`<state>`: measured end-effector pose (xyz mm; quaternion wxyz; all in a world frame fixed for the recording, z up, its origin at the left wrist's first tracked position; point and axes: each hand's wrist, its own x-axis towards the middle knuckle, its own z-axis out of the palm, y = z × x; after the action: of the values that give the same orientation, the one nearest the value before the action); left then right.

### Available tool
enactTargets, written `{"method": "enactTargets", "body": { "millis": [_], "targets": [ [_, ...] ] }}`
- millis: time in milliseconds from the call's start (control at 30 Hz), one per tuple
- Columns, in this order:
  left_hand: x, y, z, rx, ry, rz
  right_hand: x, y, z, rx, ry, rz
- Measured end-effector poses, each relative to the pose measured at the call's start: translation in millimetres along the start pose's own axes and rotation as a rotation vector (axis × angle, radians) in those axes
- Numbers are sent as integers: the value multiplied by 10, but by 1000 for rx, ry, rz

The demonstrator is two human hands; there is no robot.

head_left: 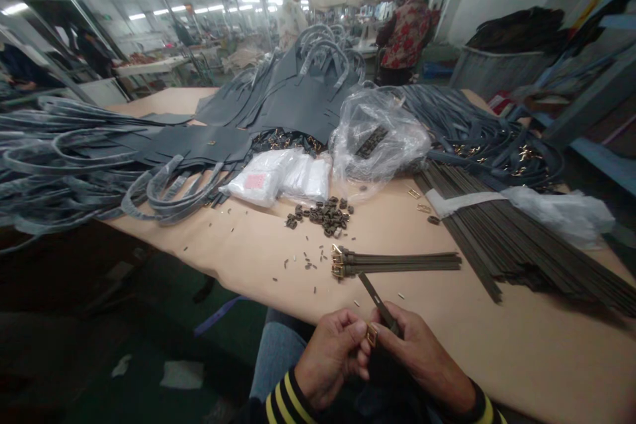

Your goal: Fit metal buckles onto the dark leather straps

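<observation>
Just off the table's near edge, my left hand (334, 352) pinches a small gold buckle (371, 334) between thumb and fingers. My right hand (421, 351) is closed on a dark olive strap (377, 302), whose slotted end sticks up past the fingers. The right thumb also meets the buckle, so both hands come together there. Whether the strap passes through the buckle cannot be made out. Beyond the hands lies a stack of buckled straps (402, 262), gold buckles to the left. Past that is a pile of small olive loops (328, 215).
White plastic packets (268, 175) and a clear plastic bag (377, 139) stand behind the loops. A bundle of long olive strips (511, 238) lies at right. Grey bag panels (298, 103) and wrapped handles (64, 152) fill the back and left. Two people are in the background.
</observation>
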<state>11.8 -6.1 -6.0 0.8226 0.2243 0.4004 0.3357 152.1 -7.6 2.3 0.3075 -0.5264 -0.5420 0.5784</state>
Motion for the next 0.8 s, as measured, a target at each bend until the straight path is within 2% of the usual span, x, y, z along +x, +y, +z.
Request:
{"method": "enactTargets", "body": {
  "millis": [167,267,367,433,500,567,633,733,800],
  "targets": [
    [15,-1,9,67,13,57,-17,-40,15,-46,49,12],
    [12,-29,-7,278,12,117,-14,6,4,-29,51,38],
    [-14,-72,-27,480,65,196,-22,67,-2,9,25,105],
    [-36,-99,-42,609,120,298,-43,86,6,59,-28,155],
    [-52,-121,-60,746,151,459,-71,83,23,149,-106,176],
    [-61,-138,-78,856,136,630,-97,67,45,267,-155,197],
    [-68,-148,-92,916,93,729,-113,49,62,366,-153,226],
    [-84,-144,-90,924,60,750,-114,31,65,373,-109,245],
    [-92,-130,-74,821,104,657,-101,20,52,263,-68,217]
  ]
}}
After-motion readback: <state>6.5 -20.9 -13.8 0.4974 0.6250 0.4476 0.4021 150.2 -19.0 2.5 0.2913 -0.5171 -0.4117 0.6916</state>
